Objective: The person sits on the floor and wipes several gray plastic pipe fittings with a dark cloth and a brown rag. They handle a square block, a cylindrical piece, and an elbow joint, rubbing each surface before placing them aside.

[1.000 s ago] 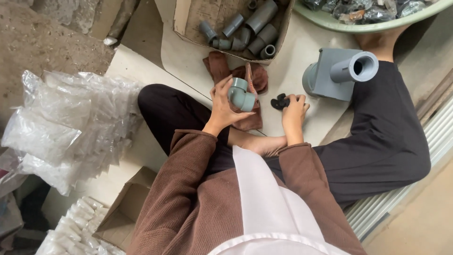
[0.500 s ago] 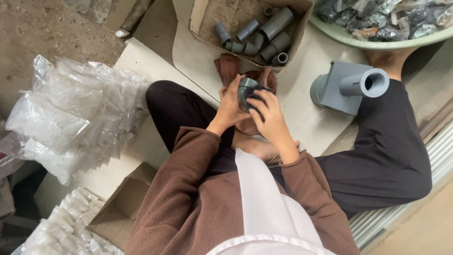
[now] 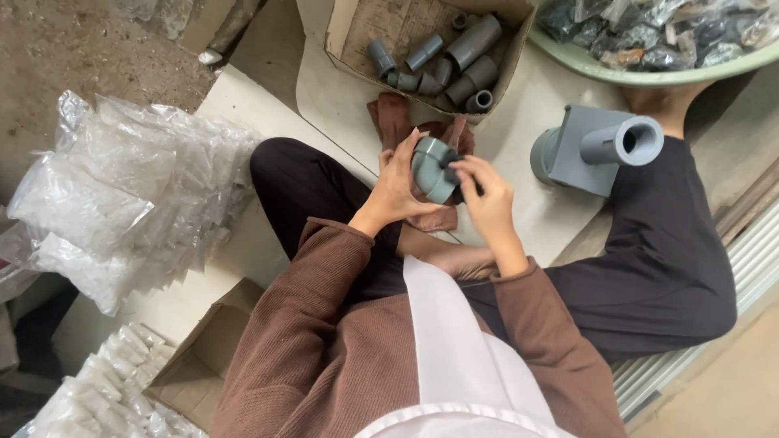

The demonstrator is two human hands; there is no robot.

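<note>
My left hand (image 3: pixel 396 185) grips a grey plastic pipe elbow (image 3: pixel 430 168) in front of me, above my crossed legs. My right hand (image 3: pixel 485 195) meets the elbow from the right, its fingertips pinching a small black part (image 3: pixel 456 172) at the fitting's opening. Under the hands lies a reddish-brown cloth (image 3: pixel 394 118) on the floor sheet. Brown sleeves cover both my forearms.
A cardboard box (image 3: pixel 349 32) with several grey pipe fittings stands ahead. A large grey pipe fitting (image 3: pixel 596 146) rests by my right knee, below a green basin (image 3: pixel 649 75) of bagged parts. Clear plastic bags (image 3: pixel 122 186) pile at left; another carton (image 3: pixel 195 373) sits at lower left.
My right hand came up from small black parts on the floor to the elbow. It now presses a black piece at the fitting's mouth. The left hand kept holding the elbow.
</note>
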